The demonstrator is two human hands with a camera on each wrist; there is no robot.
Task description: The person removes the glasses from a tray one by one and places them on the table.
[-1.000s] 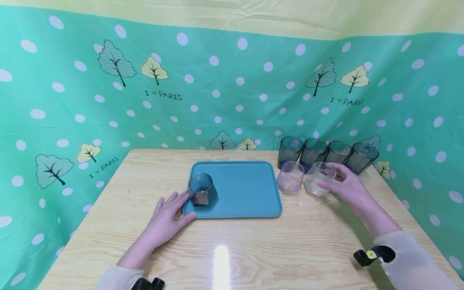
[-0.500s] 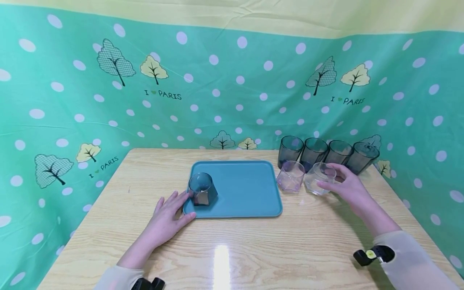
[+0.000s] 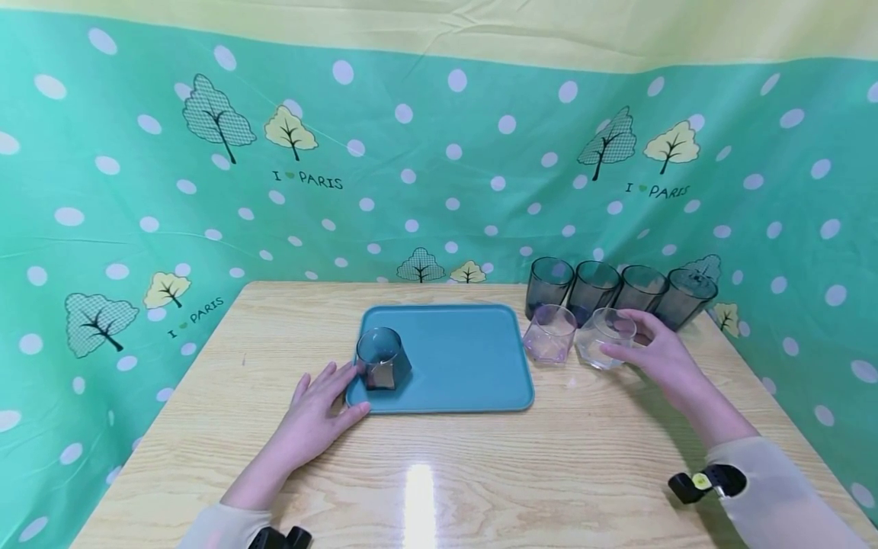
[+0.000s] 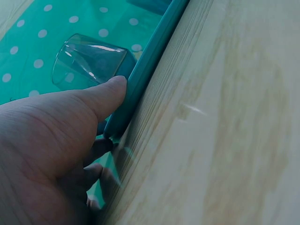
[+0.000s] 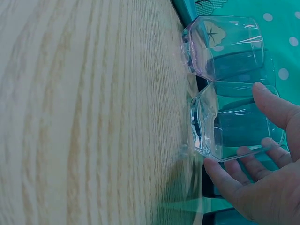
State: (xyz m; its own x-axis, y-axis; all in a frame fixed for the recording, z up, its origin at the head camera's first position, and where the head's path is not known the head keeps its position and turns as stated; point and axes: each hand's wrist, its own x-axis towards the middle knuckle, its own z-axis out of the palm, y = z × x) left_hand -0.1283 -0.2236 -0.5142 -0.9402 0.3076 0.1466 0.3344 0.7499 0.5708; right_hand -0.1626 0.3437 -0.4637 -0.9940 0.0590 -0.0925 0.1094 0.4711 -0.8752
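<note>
My right hand (image 3: 655,351) holds a clear short drinking glass (image 3: 605,343), thumb on one side and fingers on the other. In the right wrist view this clear glass (image 5: 234,123) stands upright on the table beside a faintly purple glass (image 5: 229,47). My left hand (image 3: 318,412) rests at the near left corner of a blue tray (image 3: 466,358), fingers spread and thumb touching the rim. A grey-tinted short glass (image 3: 382,358) stands on the tray near those fingertips. The left wrist view has the thumb (image 4: 112,91) against the tray rim (image 4: 140,70); other fingers are partly hidden.
Several tall dark glasses (image 3: 550,286) stand in a row at the back right, behind the purple-tinted glass (image 3: 550,335). The wooden table (image 3: 507,473) meets a green dotted cloth (image 3: 411,152) at the back and sides.
</note>
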